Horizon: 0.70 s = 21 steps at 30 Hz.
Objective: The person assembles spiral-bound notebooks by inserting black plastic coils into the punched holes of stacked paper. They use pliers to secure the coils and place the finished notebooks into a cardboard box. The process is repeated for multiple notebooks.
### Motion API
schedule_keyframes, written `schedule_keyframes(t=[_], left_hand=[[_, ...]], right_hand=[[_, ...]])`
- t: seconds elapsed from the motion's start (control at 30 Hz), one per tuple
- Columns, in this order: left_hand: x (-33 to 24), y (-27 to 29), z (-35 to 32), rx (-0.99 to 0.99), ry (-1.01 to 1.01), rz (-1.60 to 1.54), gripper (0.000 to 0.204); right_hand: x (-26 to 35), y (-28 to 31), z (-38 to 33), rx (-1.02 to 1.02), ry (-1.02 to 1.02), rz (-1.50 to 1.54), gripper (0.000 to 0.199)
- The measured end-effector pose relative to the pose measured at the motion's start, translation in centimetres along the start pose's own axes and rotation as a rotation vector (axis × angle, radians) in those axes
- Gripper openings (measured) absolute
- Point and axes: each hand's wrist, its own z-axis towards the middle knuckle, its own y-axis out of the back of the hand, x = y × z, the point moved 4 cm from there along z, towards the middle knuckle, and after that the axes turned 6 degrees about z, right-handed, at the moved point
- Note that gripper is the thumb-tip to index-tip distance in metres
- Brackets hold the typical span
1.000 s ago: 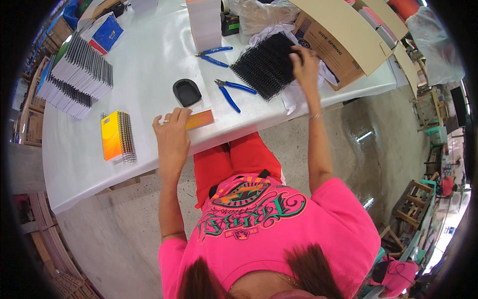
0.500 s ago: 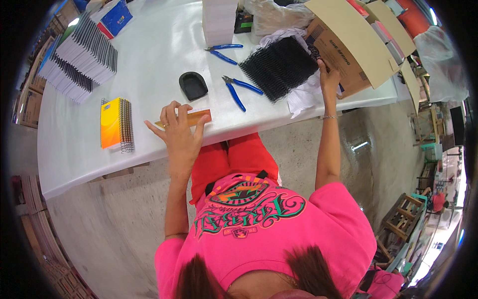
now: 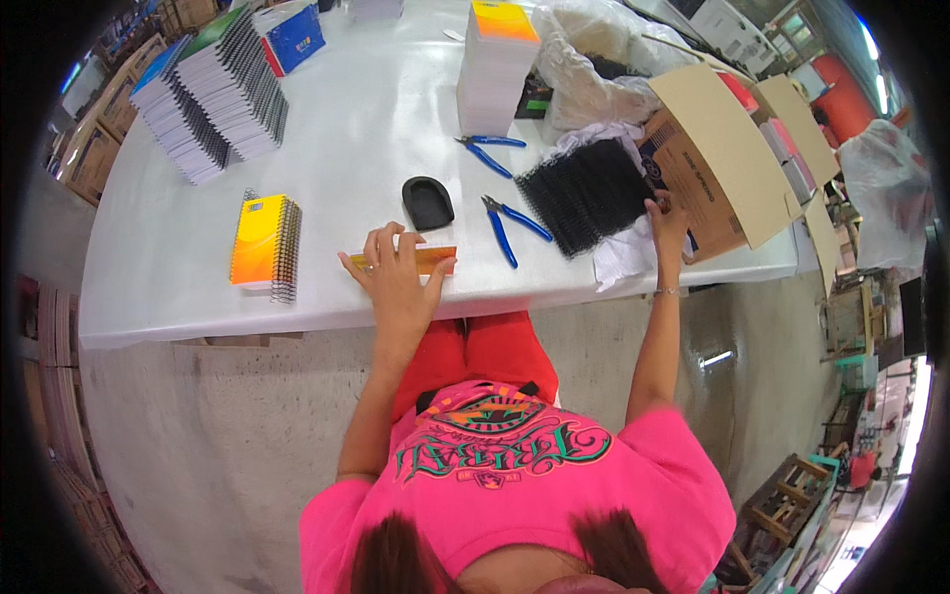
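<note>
left hand [image 3: 398, 280] lies flat, fingers spread, on an unbound orange pad [image 3: 426, 259] at six o'clock; one bound notebook [image 3: 262, 244] lies at nine. right hand [image 3: 666, 220] pinches black binding coils [image 3: 586, 195] at three.

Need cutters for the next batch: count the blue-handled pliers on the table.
2. One pair of pliers lies beside the white paper stack; the other pair lies between the black dish and the black coils. More may be hidden.
</note>
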Motion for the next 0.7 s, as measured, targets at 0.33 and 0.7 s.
schedule_keyframes(t=[0.33, 0.7], left_hand=[[-0.4, 0.0, -0.3, -0.013, 0.008, -0.02, 0.05], [0.0, 0.0, -0.9, -0.048, -0.02, -0.014, 0.047]], right_hand=[[0.1, 0.4, -0.3, -0.133, 0.001, 0.003, 0.019], [0.0, 0.3, -0.3, -0.097, 0.107, -0.007, 0.028]])
